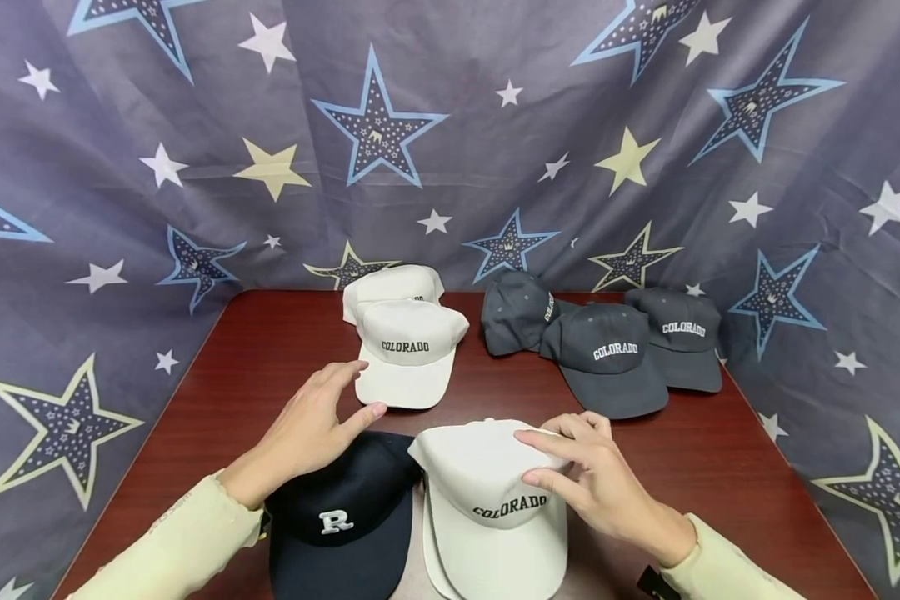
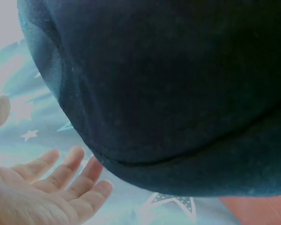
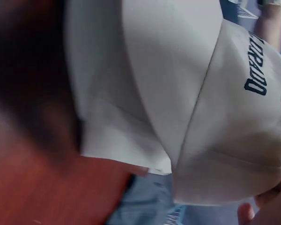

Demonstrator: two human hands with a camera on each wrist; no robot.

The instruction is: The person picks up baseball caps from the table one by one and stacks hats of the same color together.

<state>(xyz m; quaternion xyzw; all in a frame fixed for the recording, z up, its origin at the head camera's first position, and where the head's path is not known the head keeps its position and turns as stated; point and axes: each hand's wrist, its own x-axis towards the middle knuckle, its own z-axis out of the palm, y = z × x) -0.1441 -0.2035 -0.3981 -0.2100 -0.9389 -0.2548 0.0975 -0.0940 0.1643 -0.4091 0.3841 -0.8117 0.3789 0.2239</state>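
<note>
My right hand (image 1: 596,475) holds a white baseball cap (image 1: 487,467) by the side of its crown, thumb near the black COLORADO lettering. Beneath it the brim of another white cap (image 1: 432,546) peeks out at the left; the rest of that one is hidden. To the left lies a black cap (image 1: 345,492) with a white letter R, brim toward me. My left hand (image 1: 311,429) hovers at the black cap's far left side with fingers spread and nothing in its grasp. In the left wrist view the black cap (image 2: 178,93) fills most of the picture, beside those fingers.
Two white COLORADO caps, the front one (image 1: 408,342) overlapping the other (image 1: 390,283), lie at the back middle of the red-brown table (image 1: 270,342). Dark grey COLORADO caps (image 1: 517,312), (image 1: 607,350), (image 1: 678,329) cluster at the back right. A star-patterned cloth (image 1: 450,100) hangs behind.
</note>
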